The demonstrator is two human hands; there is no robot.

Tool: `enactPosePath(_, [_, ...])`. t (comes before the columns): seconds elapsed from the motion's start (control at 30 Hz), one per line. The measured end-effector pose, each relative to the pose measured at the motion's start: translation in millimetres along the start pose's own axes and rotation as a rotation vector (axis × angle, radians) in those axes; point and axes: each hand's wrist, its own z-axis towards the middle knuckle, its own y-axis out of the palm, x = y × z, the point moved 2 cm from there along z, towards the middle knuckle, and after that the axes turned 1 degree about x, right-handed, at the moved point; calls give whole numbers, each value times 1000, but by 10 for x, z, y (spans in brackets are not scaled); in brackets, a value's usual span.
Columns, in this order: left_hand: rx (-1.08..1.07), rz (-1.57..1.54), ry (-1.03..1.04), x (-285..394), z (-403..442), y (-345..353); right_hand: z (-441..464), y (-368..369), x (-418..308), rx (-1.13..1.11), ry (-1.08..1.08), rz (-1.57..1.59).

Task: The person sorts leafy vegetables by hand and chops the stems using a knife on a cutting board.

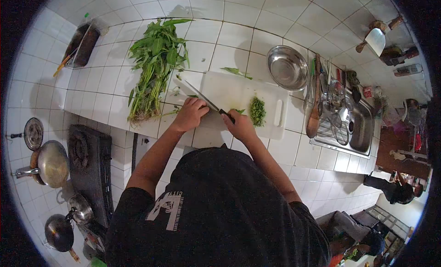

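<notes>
Head view: right hand (240, 124), mid-frame, closed round the handle of the knife (211, 103), blade slanting to upper left. Left hand (190, 114), left of centre, fingers curled close by the blade; can't tell if it grips anything. Fingertips could get nicked if the blade slips. Chopped greens (257, 112) lie loose on cutting board (218, 85), right of centre; a wrist bump could scatter them.

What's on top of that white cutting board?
A pile of chopped greens lies on the cutting board, with a green bit beside the right hand, which holds a knife over the board. What lies beneath the pile and hand is hidden.
</notes>
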Motion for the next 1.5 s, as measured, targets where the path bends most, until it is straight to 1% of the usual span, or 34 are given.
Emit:
enactPosePath(0.03, [4,6,-3,0,-2,4,0,-9,-5,-10,23,-28])
enactPosePath(0.13, [-2,14,-14,-10,-14,35,15,49,50,0,-1,-98])
enactPosePath(0.3, [-20,27,-27,12,-8,36,-18,98,88,19,-11,-113])
enactPosePath(0.37, [5,63,-26,37,-3,2,-14,110,106,22,-18,-120])
enactPosePath(0.47, [21,54,-36,40,-42,31,23,91,105,57,-25,-138])
enactPosePath(0.5, [21,56,-31,56,-51,24,29,36,76,107,-16,-129])
enactPosePath(0.53, [-3,59,-37,62,-63,15,39,-20,45,158,-9,-119])
enactPosePath(0.57, [-26,64,-44,63,-76,0,50,-74,14,162,-13,-117])
enactPosePath(0.63, [-48,51,-54,97,-80,-51,55,-224,-65,209,37,61])
enactPosePath(0.7, [-70,32,-60,151,-67,-70,60,-272,-14,238,52,99])
enactPosePath(0.77, [-37,6,-107,190,-35,-92,32,-296,37,286,60,182])
enactPosePath(0.9, [-2,-17,-137,248,114,6,-94,-131,225,391,-3,285])
enactPosePath(0.97, [30,-19,-176,228,233,161,-175,43,376,304,123,480])
enactPosePath(1.0, [-59,-43,-198,280,362,81,-246,31,334,271,190,479])
enactPosePath(1.03, [-70,-33,-168,258,426,129,-286,61,354,298,192,497])
enactPosePath(1.1, [-145,-29,-157,252,545,205,-339,93,346,286,111,537])
enactPosePath(1.13, [-214,-20,-186,259,589,219,-361,96,349,243,174,533])
enactPosePath(1.17, [-223,-13,-161,272,634,216,-374,85,346,268,178,546])
enactPosePath(1.23, [-242,-87,-214,275,692,214,-381,16,232,319,-6,365])
enactPosePath(1.27, [-198,-48,-161,303,692,189,-350,39,250,360,-50,342])
enactPosePath(1.3, [-209,-34,-133,285,699,212,-327,54,266,389,-47,357])
enactPosePath(1.37, [-401,47,-116,154,692,336,-281,124,312,349,-30,302])
enactPosePath(1.4, [-351,89,-114,167,686,346,-271,96,297,386,-25,329])
enactPosePath(1.43, [-370,112,-78,168,698,358,-290,71,284,356,0,353])
enactPosePath(1.47, [-324,119,-84,160,701,361,-307,72,268,323,28,379])
enactPosePath(1.5, [-277,118,-91,158,699,348,-305,81,284,354,40,403])
